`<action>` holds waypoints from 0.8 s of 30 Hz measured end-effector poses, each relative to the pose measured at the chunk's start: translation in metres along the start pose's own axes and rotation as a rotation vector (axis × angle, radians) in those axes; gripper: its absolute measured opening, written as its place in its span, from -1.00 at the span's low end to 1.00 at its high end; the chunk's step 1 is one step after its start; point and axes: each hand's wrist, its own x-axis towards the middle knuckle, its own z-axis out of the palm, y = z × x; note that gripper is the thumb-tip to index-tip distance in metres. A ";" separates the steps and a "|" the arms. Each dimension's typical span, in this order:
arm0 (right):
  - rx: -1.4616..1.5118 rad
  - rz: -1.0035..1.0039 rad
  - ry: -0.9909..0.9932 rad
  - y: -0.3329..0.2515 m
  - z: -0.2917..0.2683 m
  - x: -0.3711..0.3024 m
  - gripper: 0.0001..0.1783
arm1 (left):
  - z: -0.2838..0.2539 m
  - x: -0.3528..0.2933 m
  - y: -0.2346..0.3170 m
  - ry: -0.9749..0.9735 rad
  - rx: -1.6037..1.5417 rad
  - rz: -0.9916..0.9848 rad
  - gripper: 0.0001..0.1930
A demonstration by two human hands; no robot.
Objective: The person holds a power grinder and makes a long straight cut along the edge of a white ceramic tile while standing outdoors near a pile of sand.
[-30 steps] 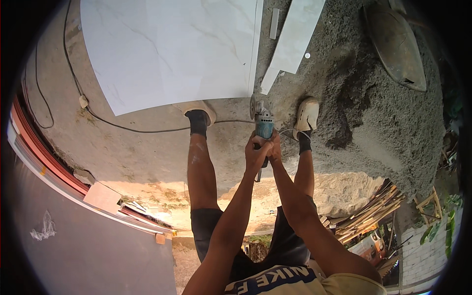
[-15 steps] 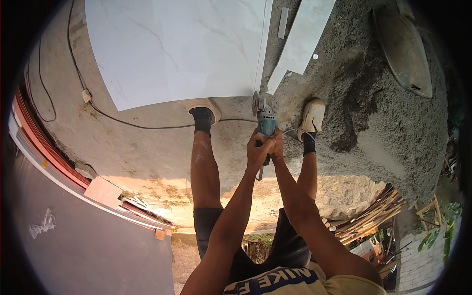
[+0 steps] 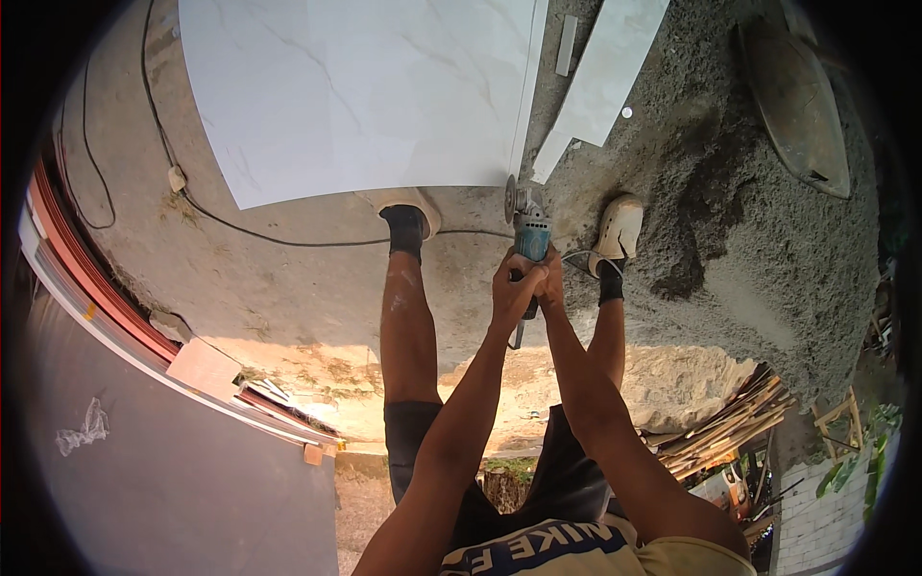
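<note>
Head view: held by left hand (image 3: 513, 284) and right hand (image 3: 551, 278), the angle grinder (image 3: 533, 241) has been nudged slightly farther; its disc (image 3: 511, 196) is now brought to the near edge of the white slab (image 3: 365, 106), at right, so contact seems just made.

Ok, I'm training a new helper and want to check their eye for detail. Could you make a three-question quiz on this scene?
1. What do the hands hold?
a) a drill
b) a grinder
c) a trowel

2. Fill in the blank: the notched strip lies to the ____ of the big white slab.

3. True or false: the grinder's disc is by the slab's near edge.

Key: 1. b; 2. right; 3. true.
</note>
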 end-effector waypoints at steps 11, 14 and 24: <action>-0.140 -0.136 0.080 -0.015 -0.009 0.003 -0.53 | 0.009 0.002 0.004 -0.008 -0.043 -0.003 -0.83; -0.114 -0.029 -0.013 -0.043 0.001 -0.002 -0.52 | -0.003 0.003 0.001 0.015 -0.017 0.001 -0.79; -0.075 -0.068 -0.046 -0.055 -0.005 0.005 -0.51 | 0.005 0.008 0.007 0.011 -0.060 0.002 -0.80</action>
